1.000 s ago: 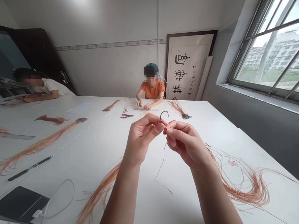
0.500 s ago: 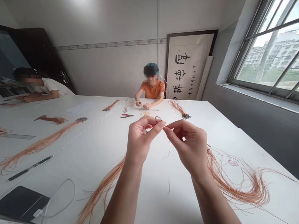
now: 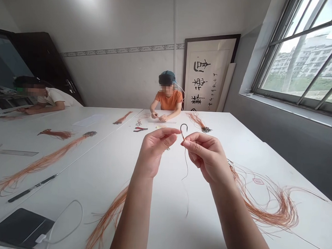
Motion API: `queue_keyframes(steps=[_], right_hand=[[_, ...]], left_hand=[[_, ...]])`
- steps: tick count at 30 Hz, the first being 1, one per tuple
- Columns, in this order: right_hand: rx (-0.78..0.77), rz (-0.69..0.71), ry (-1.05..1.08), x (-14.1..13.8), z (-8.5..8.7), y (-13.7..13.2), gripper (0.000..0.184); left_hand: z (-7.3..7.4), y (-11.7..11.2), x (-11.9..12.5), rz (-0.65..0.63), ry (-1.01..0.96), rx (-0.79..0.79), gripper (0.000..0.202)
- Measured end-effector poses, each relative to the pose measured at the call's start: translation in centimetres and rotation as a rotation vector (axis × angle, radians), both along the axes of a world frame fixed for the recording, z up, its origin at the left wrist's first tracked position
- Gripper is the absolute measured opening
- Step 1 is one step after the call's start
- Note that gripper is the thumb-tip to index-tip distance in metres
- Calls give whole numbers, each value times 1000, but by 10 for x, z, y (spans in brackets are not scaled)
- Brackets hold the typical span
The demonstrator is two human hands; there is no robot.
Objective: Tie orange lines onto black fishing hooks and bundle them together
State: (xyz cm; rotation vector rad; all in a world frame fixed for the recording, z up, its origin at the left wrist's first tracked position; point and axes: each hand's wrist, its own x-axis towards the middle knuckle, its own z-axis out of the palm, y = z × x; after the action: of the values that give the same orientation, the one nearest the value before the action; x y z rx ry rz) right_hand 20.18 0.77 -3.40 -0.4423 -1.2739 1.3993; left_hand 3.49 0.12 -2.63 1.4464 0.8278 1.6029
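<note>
A dark fishing hook [image 3: 181,132] stands with its bend upward above the table. Thumb and index finger of my right hand [image 3: 207,152] pinch its lower shank, where an orange-brown wrapping shows. From there a thin line [image 3: 186,163] dangles toward the tabletop. My left hand [image 3: 158,150] is just left of the hook, thumb and index finger apart. Its index fingertip is at the shank; whether it touches I cannot tell. Behind the left fingers a small dark and yellowish item is mostly hidden.
Bundles of orange line lie on the white table, one beside my right forearm [image 3: 283,210] and one by my left. Pliers [image 3: 140,129], a black-handled tool [image 3: 33,187], a ruler [image 3: 18,153] and a dark flat device [image 3: 21,228] lie about. Two people sit at the table.
My left fingers have come off the hook and spread apart. The hook now stands upright in my right fingers, its bend fully exposed.
</note>
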Motion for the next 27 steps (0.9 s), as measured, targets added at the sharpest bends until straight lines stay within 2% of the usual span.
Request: queue_keyframes(steps=[3,5,11,17,23,25,27], right_hand=[[-45,148,26,0,2,0,26],[-72,204,30,-1,3,-1,27],[-82,212,9,-1,2,-2,32],[-1,107,43,-2,0,-2,32],[183,-251,-60,-5,-2,-10,29],[178,-248,-56,-5,-2,-10,29],[131,-174,-34,-4,-1,-8,28]], left_hand=[[3,0,-2,-140,43,15,20],[4,-1,0,-187,67,40,19],[3,-1,2,-154,44,83,18],[0,1,6,-114,12,128,10],[0,-1,10,-36,-48,77,11],[0,-1,9,-30,-38,59,12],[-1,-1,9,-28,-40,45,17]])
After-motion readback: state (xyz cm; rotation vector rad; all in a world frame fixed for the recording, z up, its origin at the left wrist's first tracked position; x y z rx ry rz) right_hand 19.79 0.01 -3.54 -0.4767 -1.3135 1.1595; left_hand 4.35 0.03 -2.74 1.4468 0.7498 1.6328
